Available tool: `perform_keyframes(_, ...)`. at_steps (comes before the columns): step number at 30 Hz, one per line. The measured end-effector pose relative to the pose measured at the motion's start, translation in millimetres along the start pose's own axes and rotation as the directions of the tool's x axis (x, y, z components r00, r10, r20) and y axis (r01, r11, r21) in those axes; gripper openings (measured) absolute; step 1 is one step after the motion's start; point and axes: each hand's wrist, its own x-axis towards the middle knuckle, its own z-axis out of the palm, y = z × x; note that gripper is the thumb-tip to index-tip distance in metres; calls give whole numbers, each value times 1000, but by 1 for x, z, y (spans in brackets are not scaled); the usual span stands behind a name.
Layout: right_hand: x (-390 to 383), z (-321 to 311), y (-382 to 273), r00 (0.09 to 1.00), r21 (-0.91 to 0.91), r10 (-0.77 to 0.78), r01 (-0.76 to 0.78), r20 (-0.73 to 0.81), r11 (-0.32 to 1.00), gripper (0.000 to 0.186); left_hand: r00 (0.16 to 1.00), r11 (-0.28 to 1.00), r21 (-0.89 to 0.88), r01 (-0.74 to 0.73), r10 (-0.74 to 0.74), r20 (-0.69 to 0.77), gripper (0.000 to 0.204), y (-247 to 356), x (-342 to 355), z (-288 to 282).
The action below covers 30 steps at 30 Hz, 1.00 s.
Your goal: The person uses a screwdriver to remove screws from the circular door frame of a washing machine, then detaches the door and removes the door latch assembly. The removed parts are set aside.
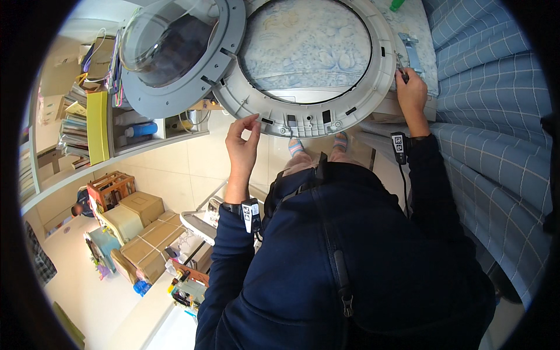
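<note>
Recorder: Nearest the camera?

Inspector: A navy-blue fabric jacket [286,251] with a front zip, worn by the person at work.

Recorder: State of each hand?

Inspector: The right hand [412,93] is closed around a small dark object [405,76] beside the ring's right rim. The left hand [242,143] is half curled at the lower-left rim, thumb and forefinger close together; I cannot tell whether they grip anything.

Recorder: And that ring?

Inspector: A broad white slotted plastic ring [361,96], lying on a worktop [309,49] with a pale-blue floral cover. A flat grey ring [175,95] carrying a clear domed bowl [169,41] overlaps its upper left in view.

Recorder: Progress?

Inspector: Judged partway. The rings lie side by side, not seated together; the white one's slotted face is exposed. Work at its rim appears outstanding. Whether the parts are being separated or joined cannot be determined.
</note>
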Motion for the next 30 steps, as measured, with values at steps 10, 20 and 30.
perform_keyframes(10, -56, -47, -70, 850, 362, -199, 11, 488, 932, 19, 836, 902, 98, -420, 342, 429, 16, 39, 14, 25)
perform_keyframes(20, -89, -30, -122, 594, 328, -486, 360, 641, 873, 20, 923, 953, 130, -273, 221, 315, 17, 34, 28, 31)
perform_keyframes(30, -75, -21, -139, 448, 281, -584, 575, 678, 768, 15, 945, 966, 162, -199, 146, 292, 10, 23, 16, 13)
